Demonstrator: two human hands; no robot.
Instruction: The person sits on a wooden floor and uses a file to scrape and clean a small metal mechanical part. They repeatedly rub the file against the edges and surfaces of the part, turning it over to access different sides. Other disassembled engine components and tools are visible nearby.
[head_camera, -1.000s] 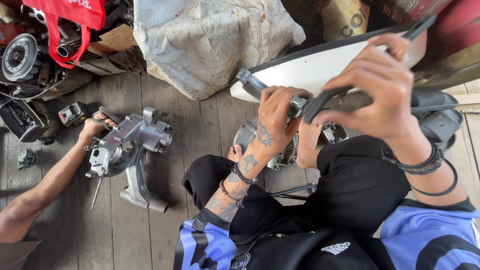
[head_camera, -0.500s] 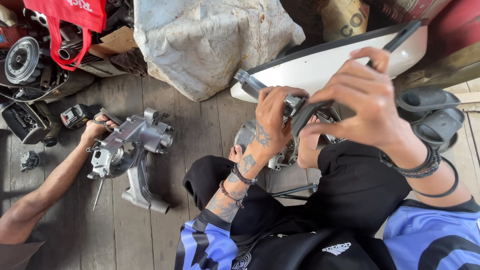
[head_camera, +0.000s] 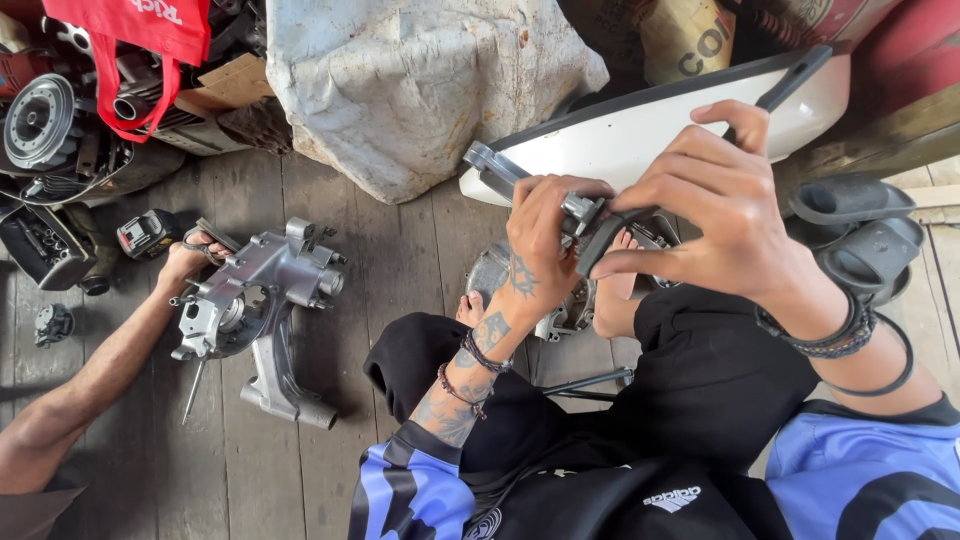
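Steel connecting rod (head_camera: 497, 166) gripped by both hands' fingers (head_camera: 560, 200), hard against white panel edge (head_camera: 640, 135).

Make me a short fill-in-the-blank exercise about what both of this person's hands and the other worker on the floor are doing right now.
1. The left hand and the right hand together grip one small ____ part at chest height.
2. The silver engine casing lies on the ____ plank floor.
3. The co-worker's hand touches the casing from its ____ side.
4. A ____ bag hangs over the parts pile at upper left.

Missing words: metal; wooden; left; red
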